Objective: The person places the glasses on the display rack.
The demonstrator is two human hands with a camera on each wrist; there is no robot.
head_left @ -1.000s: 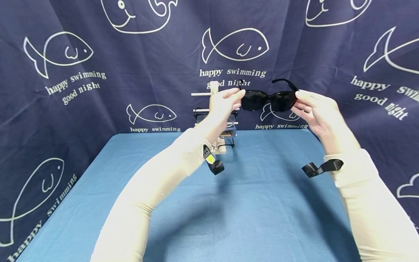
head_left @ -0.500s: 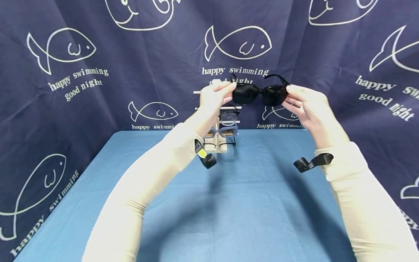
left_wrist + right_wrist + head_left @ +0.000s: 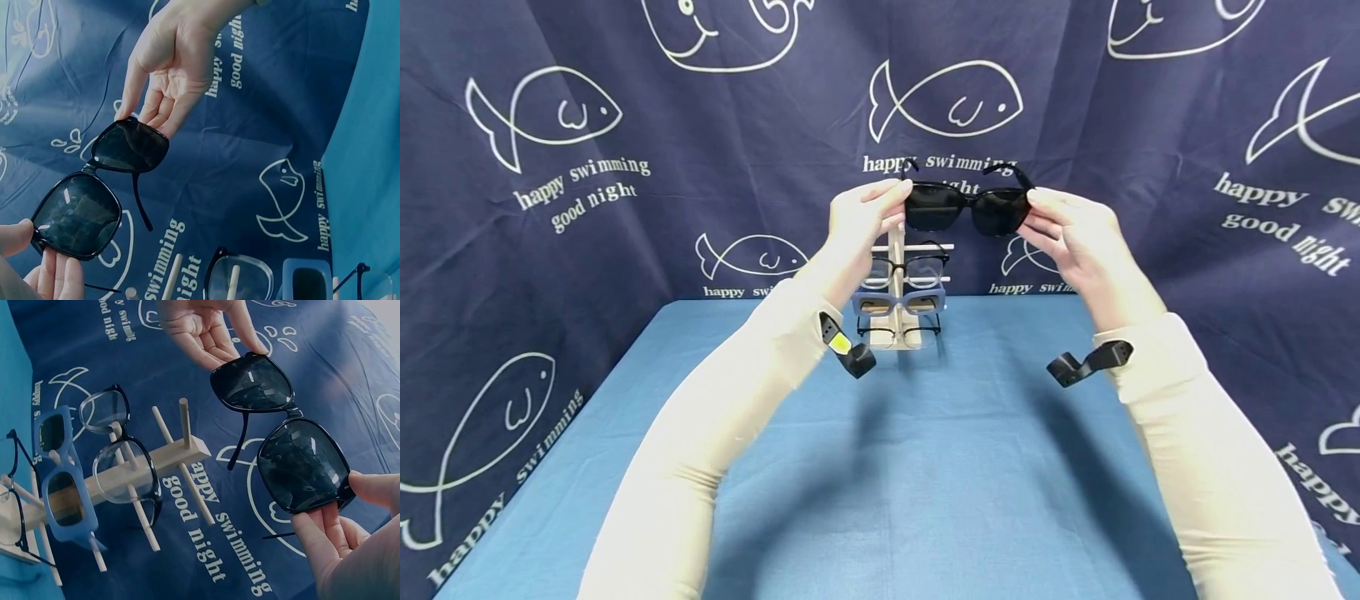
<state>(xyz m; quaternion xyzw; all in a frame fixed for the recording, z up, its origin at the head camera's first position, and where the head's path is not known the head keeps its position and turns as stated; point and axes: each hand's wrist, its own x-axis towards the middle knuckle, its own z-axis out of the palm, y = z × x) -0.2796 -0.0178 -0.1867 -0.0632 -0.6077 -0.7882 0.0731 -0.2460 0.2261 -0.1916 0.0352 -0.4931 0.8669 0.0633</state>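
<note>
Hanging behind everything, the navy fish-print backdrop [image 3: 587,250] closes off the left and rear of the blue table [image 3: 925,467]. Moving rightward, the left hand [image 3: 857,225] is raised, its fingertips pinching the left end of the black sunglasses [image 3: 966,208] at the hinge, so the lens stays free of fingerprints. Just below and behind that hand stands the wooden rack [image 3: 897,283], whose pegs carry three pairs stacked one under another: black clear-lens glasses [image 3: 906,268] highest, blue-framed glasses [image 3: 898,302] in the middle, thin wire glasses [image 3: 898,336] lowest. The top peg [image 3: 184,422] looks bare in the right wrist view, which probably explains why the sunglasses are held level just above and in front of the rack. Their temples are unfolded and point away from the person, a pose that would let them straddle the post. Farther right, the right hand [image 3: 1067,237] grasps the opposite end, thumb above and fingers beneath the rim, sharing the weight so the frame stays horizontal.
</note>
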